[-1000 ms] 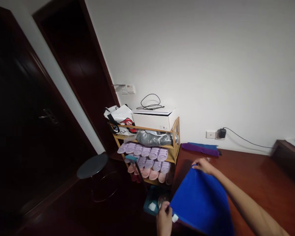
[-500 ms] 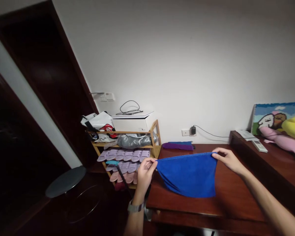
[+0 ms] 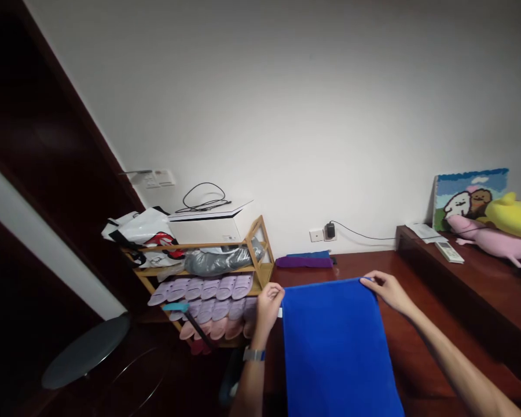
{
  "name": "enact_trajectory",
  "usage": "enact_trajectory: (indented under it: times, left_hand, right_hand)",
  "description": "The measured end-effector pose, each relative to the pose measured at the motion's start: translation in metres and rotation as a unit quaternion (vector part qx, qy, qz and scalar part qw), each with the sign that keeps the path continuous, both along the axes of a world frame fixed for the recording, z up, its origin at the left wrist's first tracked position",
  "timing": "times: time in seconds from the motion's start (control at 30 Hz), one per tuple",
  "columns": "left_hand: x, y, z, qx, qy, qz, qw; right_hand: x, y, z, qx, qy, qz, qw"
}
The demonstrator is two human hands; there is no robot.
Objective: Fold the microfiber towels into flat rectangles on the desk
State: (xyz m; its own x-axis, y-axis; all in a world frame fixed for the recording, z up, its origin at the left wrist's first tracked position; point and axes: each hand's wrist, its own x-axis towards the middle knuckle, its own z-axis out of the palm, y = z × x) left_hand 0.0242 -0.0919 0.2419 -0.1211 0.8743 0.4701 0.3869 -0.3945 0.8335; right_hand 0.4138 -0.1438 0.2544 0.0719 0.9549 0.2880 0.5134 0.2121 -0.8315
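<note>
A blue cloth [image 3: 336,347], towel-like, hangs stretched between my hands over the dark red wooden table [image 3: 421,341]. My left hand [image 3: 269,301] pinches its upper left corner, with a small white tag showing just below the fingers. At the upper right corner, my right hand [image 3: 386,289] grips the edge between thumb and fingers. The cloth's lower end runs out of the bottom of the view. Behind it, against the wall, lies a folded purple and blue cloth [image 3: 304,262] on the table.
Left of the table stands a wooden rack [image 3: 260,249] with slippers [image 3: 208,286], a white box [image 3: 211,226] and bags. A round stool [image 3: 87,350] is at lower left. On the raised ledge at right lie a remote [image 3: 449,252] and a pink plush toy [image 3: 490,240].
The blue cloth now hangs much longer, its lower part swung down toward me and out of view. Both hands still hold the upper corners, slightly closer together. The view has shifted.
</note>
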Motion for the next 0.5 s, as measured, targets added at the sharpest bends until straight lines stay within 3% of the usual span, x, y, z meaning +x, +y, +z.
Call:
enact_trajectory:
  times: [0.1,0.2,0.27,0.4,0.47,0.5]
  left_hand:
    - [0.02,0.033,-0.042,-0.017,0.051,0.018,0.998]
    - [0.042,0.032,-0.089,-0.023,0.11,0.001,0.994]
    - [0.052,0.018,-0.125,-0.015,0.201,-0.032,0.979]
    - [0.055,-0.004,-0.189,-0.005,0.404,-0.093,0.91]
    - [0.05,-0.004,-0.206,-0.023,0.451,-0.111,0.885]
    - [0.047,-0.002,-0.211,-0.033,0.464,-0.112,0.878]
  right_hand:
    - [-0.018,0.055,-0.039,-0.021,-0.065,-0.053,0.996]
    - [-0.05,0.067,-0.089,-0.041,-0.088,-0.105,0.99]
    - [-0.075,0.049,-0.135,-0.062,-0.112,-0.127,0.984]
    - [-0.117,-0.009,-0.233,-0.124,-0.258,-0.139,0.948]
    - [-0.126,-0.028,-0.263,-0.143,-0.31,-0.127,0.931]
    - [-0.126,-0.031,-0.27,-0.148,-0.323,-0.118,0.927]
